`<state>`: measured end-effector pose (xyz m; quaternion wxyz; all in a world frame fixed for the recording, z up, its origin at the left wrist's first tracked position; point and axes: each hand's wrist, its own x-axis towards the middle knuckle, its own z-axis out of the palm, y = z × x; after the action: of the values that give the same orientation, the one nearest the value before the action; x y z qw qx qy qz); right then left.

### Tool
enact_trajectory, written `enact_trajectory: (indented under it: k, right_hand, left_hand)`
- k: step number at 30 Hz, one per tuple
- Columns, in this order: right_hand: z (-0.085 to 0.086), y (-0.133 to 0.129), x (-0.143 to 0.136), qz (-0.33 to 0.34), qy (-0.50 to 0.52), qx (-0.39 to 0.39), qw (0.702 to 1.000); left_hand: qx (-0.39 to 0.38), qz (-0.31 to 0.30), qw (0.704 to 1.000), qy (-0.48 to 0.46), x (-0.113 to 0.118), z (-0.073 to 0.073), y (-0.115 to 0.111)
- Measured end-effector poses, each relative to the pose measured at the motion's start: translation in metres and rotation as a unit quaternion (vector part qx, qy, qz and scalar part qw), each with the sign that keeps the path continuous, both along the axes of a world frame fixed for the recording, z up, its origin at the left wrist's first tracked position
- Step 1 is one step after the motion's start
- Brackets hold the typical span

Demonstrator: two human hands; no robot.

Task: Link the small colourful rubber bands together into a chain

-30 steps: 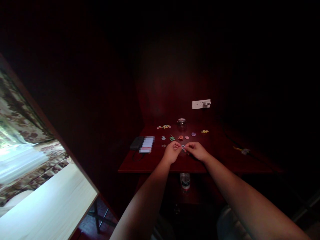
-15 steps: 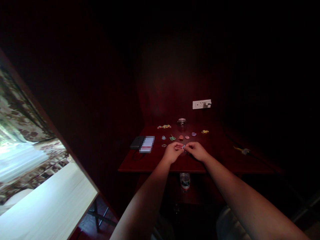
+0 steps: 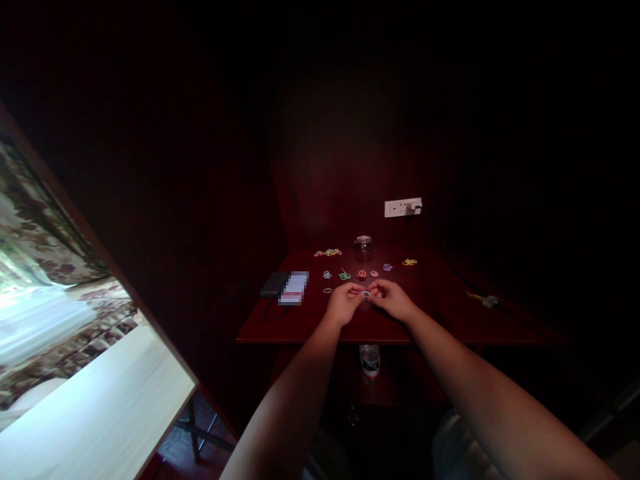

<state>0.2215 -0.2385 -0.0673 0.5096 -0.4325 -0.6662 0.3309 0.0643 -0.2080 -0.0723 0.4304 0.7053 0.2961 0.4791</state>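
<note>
Between the fingertips of both hands is a small pale blue band [image 3: 366, 294], held above the dark red table [image 3: 300, 330]. My left hand [image 3: 345, 303] pinches its left side. My right hand [image 3: 393, 300] pinches the right side, thumb and forefinger together. Just beyond the hands lie small heaps of bands: light blue [image 3: 327, 275], green [image 3: 345, 275], orange-red [image 3: 361, 275], pink [image 3: 374, 274], purple [image 3: 387, 267] and yellow [image 3: 410, 262]. A single band [image 3: 327, 291] rests left of my left hand.
A mixed pile of bands [image 3: 333, 253] and a clear jar [image 3: 364, 247] stand at the back. A phone [image 3: 294, 288] and a black case [image 3: 273, 285] lie at the left. A cable [image 3: 489, 302] crosses the right side. Below the table edge is a bottle [image 3: 370, 363].
The fingers of my right hand have shifted slightly, and the band between the hands now shows as a more open loop. The objects on the table have not moved.
</note>
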Motion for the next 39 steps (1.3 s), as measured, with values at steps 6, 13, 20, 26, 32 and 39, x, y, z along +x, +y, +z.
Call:
enact_trajectory:
  k: [6,13,20,26,32,39]
  right_hand:
    - [-0.0001,-0.0002,-0.0004,-0.001,-0.016,0.018,1.000]
    - [-0.0003,-0.0006,-0.0019,-0.022,-0.045,0.047,0.998]
    - [0.0001,-0.0012,-0.0014,-0.028,-0.063,0.041,0.997]
    - [-0.0011,-0.0005,0.0003,-0.032,-0.073,0.036,0.996]
    - [-0.0011,0.0004,0.0028,-0.047,-0.067,0.013,0.997]
    - [0.0053,-0.0046,0.0000,-0.041,-0.040,-0.010,0.998]
  left_hand:
    - [-0.021,0.023,1.000,-0.006,0.0012,-0.0030,0.0022]
    - [-0.032,0.027,0.999,-0.005,0.0016,-0.0048,0.0039]
    - [-0.064,0.024,0.998,-0.013,0.0005,0.0004,0.0009]
    - [-0.076,0.027,0.996,-0.024,-0.0004,0.0007,0.0011]
    - [-0.052,0.023,0.998,-0.009,0.0001,0.0025,-0.0020]
    - [-0.038,0.008,0.999,0.018,0.0010,0.0000,-0.0016]
